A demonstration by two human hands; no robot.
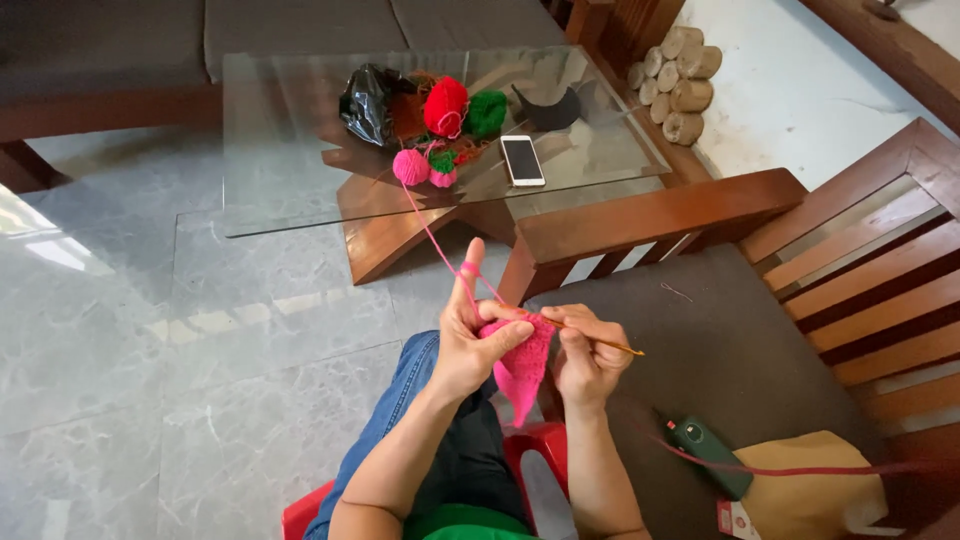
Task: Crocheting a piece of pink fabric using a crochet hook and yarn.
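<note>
My left hand (pixel 468 335) pinches the top of a pink crocheted piece (pixel 522 368) that hangs down in a point, with pink yarn (pixel 432 232) looped over its raised forefinger. My right hand (pixel 585 350) grips a thin golden crochet hook (pixel 606 343), its tip at the top edge of the piece. The yarn strand runs up to a small pink yarn ball (pixel 410 166) on the glass coffee table (pixel 290 190).
The table also bears red (pixel 445 105) and green (pixel 486 112) yarn balls, a black plastic bag (pixel 368 100) and a white phone (pixel 522 160). A wooden sofa (pixel 850 270) with a dark cushion lies to my right, holding a green device (pixel 708 452) and a tan bag (pixel 810 490). I sit on a red stool (pixel 535 445).
</note>
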